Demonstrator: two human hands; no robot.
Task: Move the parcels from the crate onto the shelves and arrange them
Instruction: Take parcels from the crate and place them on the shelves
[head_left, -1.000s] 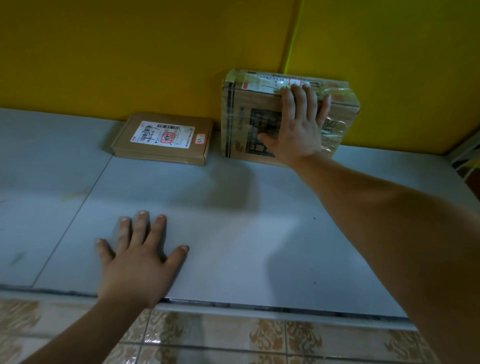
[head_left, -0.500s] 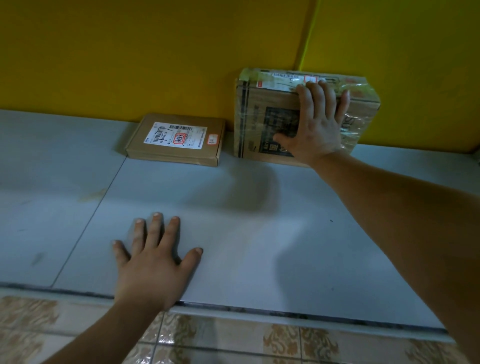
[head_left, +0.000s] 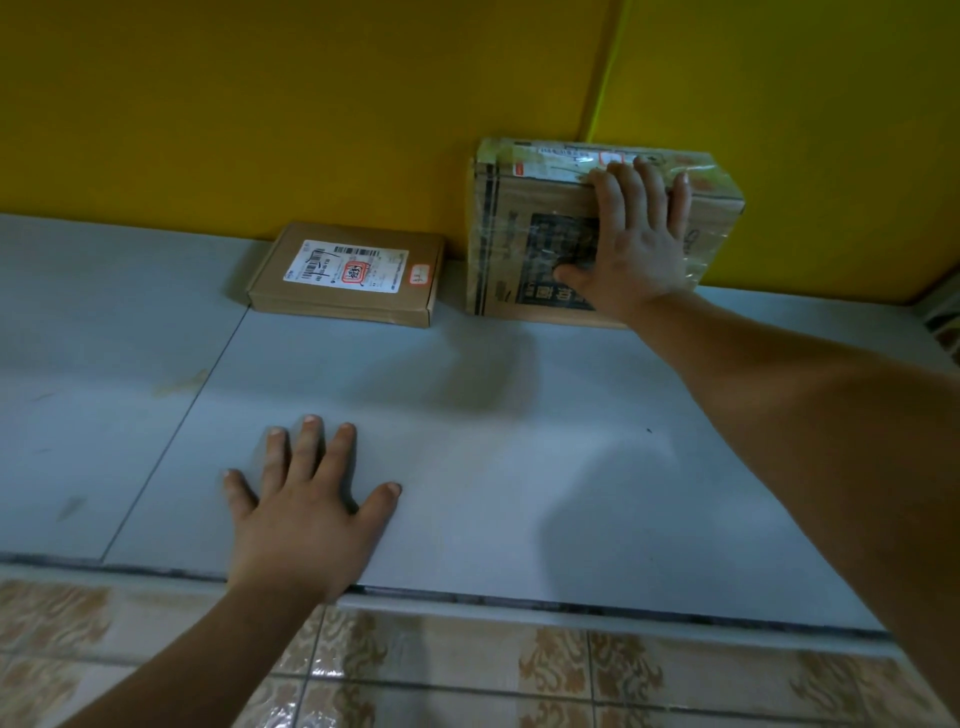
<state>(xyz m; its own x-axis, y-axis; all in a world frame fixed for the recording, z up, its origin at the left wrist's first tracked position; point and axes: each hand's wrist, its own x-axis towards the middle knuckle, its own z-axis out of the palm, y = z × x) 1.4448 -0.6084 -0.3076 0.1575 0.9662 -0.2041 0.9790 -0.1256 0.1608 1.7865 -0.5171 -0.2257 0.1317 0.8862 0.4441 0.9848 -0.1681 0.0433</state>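
Observation:
A tall cardboard parcel (head_left: 511, 228) wrapped in clear tape stands upright against the yellow back wall on the grey shelf (head_left: 493, 467). My right hand (head_left: 631, 244) lies flat on its front face, fingers straight and reaching to its top edge. To its left a flat brown parcel (head_left: 348, 273) with a white label lies on the shelf by the wall. My left hand (head_left: 301, 514) rests palm down, fingers spread, on the shelf near its front edge. No crate is in view.
The yellow wall (head_left: 311, 104) closes off the back of the shelf. A seam (head_left: 171, 436) runs across the shelf surface on the left. Patterned floor tiles (head_left: 519, 670) lie below the shelf's front edge.
The view has drifted, so both parcels sit slightly further right in the frame. My right hand stays flat on the tall parcel and my left hand stays on the shelf.

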